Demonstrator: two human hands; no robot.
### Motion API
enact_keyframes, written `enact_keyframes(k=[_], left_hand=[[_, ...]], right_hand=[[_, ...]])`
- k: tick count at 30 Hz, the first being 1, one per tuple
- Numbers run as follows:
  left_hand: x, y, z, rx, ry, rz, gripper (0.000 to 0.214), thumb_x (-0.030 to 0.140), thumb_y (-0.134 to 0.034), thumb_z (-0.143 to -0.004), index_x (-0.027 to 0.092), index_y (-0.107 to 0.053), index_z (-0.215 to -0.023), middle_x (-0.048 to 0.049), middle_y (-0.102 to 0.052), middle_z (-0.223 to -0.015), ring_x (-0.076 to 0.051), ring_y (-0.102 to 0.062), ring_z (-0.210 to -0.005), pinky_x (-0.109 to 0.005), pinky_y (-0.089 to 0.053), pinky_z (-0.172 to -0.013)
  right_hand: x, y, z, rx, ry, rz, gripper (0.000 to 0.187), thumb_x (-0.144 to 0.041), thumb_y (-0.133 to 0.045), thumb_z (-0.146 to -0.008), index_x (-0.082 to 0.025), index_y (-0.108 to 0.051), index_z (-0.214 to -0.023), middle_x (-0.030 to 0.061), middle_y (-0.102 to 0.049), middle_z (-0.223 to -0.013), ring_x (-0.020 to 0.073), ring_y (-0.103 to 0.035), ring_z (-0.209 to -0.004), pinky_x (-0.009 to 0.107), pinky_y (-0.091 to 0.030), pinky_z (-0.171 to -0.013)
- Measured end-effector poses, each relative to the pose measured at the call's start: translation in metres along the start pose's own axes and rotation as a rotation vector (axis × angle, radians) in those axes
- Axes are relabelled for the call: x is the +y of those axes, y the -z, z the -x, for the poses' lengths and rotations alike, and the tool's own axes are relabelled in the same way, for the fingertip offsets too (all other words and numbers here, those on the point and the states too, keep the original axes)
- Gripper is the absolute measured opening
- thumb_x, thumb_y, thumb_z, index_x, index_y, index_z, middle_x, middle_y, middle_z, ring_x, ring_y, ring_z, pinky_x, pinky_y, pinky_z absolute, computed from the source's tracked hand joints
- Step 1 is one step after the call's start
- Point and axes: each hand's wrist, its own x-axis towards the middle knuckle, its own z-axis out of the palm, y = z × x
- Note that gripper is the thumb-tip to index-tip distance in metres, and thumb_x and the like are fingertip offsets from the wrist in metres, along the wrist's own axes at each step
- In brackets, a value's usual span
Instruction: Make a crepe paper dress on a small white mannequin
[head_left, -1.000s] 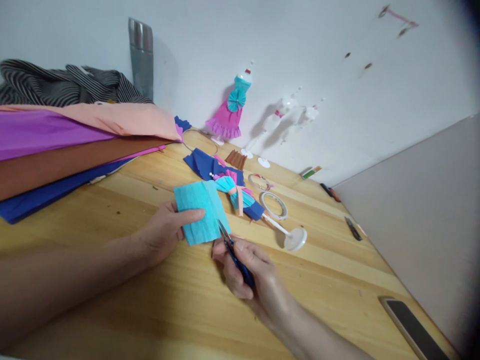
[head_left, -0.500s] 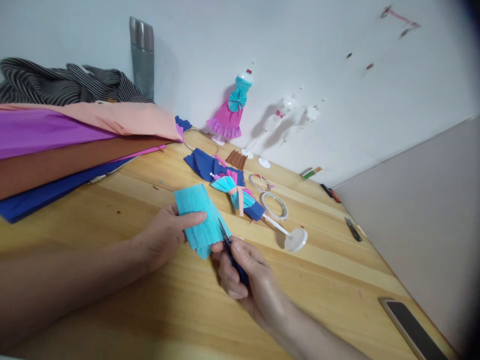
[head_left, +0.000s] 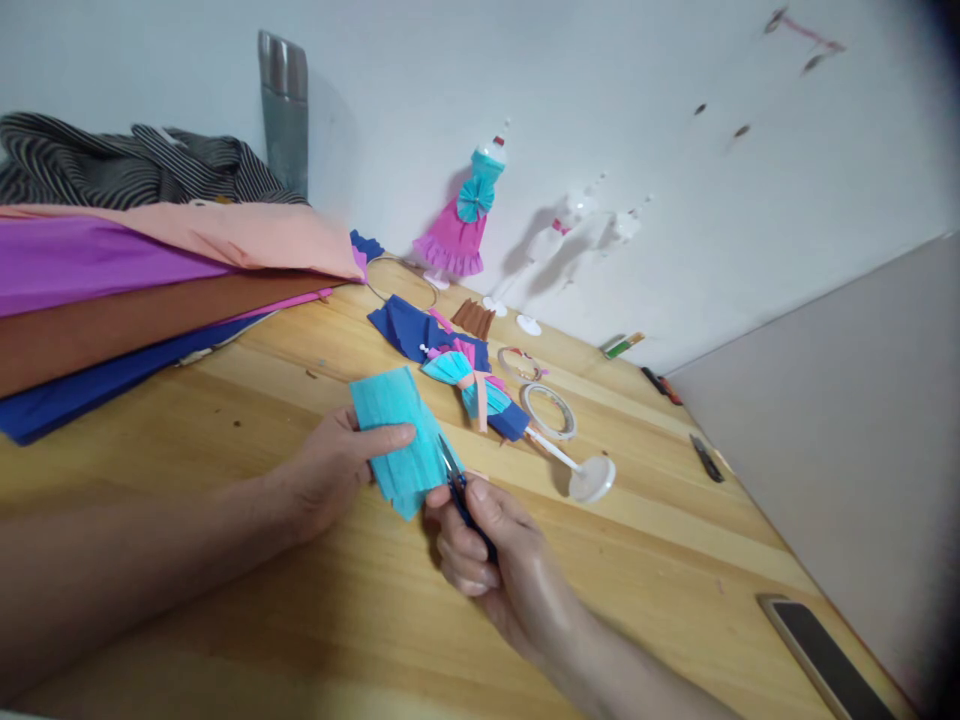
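Note:
My left hand pinches a turquoise piece of crepe paper, thumb on top and fingers underneath. Dark blue scissors are gripped in my right hand, their blades lying over the lower right edge of the paper. The fingers of my right hand sit close to the paper's lower corner. Just beyond lies a white mannequin stand on its side, dressed in blue paper with a turquoise bow tied by a peach strip.
Coloured paper sheets and striped cloth lie at left, near a grey bottle. A dressed mannequin and bare white ones stand by the wall. Tape rolls, a cutter knife and a phone lie right.
The scissors' blades have parted slightly at the paper's edge. Both hands and the paper stay nearly in the same place.

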Motion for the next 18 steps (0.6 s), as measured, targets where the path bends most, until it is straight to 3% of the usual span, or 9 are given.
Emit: enact_keyframes(k=[18], left_hand=[[-0.0021, 0.0040, -0.0012, -0.126, -0.020, 0.039, 0.024, 0.030, -0.074, -0.070, 0.009, -0.067, -0.079, -0.0093, -0.074, -0.075, -0.021, -0.065, -0.071, -0.034, -0.050, -0.073]], right_hand=[[0.0026, -0.0008, 0.0012, -0.002, 0.013, -0.001, 0.032, -0.044, -0.068, -0.081, -0.013, -0.060, -0.080, -0.0103, -0.031, -0.048, 0.0016, -0.017, -0.038, 0.017, -0.011, -0.037]])
